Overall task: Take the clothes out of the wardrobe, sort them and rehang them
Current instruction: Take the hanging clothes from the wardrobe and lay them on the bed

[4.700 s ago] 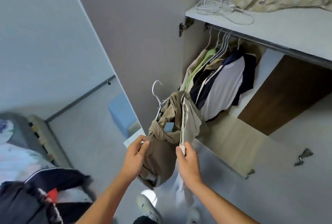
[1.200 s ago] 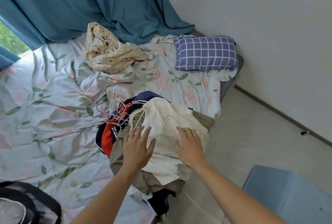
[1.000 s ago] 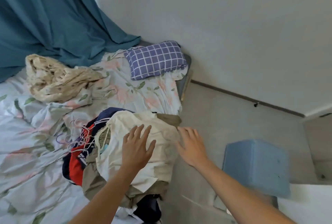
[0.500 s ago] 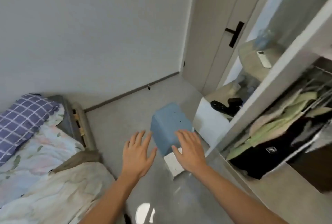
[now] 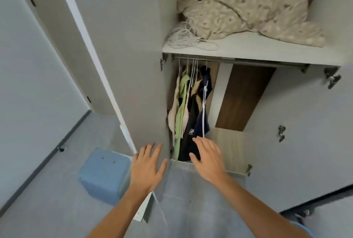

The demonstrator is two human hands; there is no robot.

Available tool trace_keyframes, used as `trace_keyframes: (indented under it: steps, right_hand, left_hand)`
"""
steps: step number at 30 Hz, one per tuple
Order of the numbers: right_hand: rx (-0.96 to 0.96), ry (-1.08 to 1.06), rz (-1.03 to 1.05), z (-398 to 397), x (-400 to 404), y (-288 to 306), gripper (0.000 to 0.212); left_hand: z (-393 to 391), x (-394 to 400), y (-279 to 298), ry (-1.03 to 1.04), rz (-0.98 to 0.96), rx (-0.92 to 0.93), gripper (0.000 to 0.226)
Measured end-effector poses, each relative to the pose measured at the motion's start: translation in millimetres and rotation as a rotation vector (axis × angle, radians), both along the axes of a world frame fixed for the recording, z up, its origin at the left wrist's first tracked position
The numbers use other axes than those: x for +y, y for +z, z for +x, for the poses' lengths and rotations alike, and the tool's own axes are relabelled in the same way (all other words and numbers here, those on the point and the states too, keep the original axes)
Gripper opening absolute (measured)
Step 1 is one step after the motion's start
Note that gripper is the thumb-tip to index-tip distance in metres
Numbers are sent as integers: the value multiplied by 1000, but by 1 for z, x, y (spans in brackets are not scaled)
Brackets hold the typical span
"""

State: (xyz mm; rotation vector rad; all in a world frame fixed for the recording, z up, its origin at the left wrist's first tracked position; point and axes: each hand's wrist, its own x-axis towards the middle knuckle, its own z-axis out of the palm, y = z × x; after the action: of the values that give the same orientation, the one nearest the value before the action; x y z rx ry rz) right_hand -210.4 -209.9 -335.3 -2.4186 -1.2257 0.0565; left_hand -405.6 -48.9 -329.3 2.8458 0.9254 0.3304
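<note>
The wardrobe [image 5: 145, 85] stands open in front of me. Several garments hang on white hangers from its rail [image 5: 219, 60], bunched at the left end: a beige one, a light green one [image 5: 181, 111] and dark navy ones [image 5: 198, 123]. My left hand [image 5: 148, 165] is spread flat and empty in front of the wardrobe's left side panel. Fingers straight and empty, my right hand [image 5: 207, 158] reaches toward the lower hems of the dark clothes, just in front of them.
A patterned beige blanket [image 5: 248, 6] and a pile of white hangers [image 5: 185, 39] lie on the upper shelf [image 5: 267, 50]. A blue stool [image 5: 104, 174] stands on the floor at my left. The right part of the rail is bare, with door hinges [image 5: 332, 77] at the right.
I laid the clothes on the bed, took both hands off them, and turned right, past the blue stool, back to the open wardrobe. Both hands are empty and now reach toward the hanging garments.
</note>
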Motion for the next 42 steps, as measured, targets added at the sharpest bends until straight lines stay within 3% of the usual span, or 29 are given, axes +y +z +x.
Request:
trace_keyframes:
  steps: [5,17,25,36,42]
  right_hand:
    - [44,-92,12,37,-36,0,58]
    - [75,-17,14,143,-45,5,55]
    - [131,4,33,190,9,3,55]
    - [141,-71,1,274,96,6,51]
    - [142,-126,-32,311,146,4,51]
  left_hand:
    - [57,-14,4,-41,10,-2,61]
    - [147,-35,11,47,14,6,69]
    - [190,4,9,68,8,18,71]
    - [318,102,2,-31,-81,-5,68]
    - [367,147,-2,-101,-74,91,54]
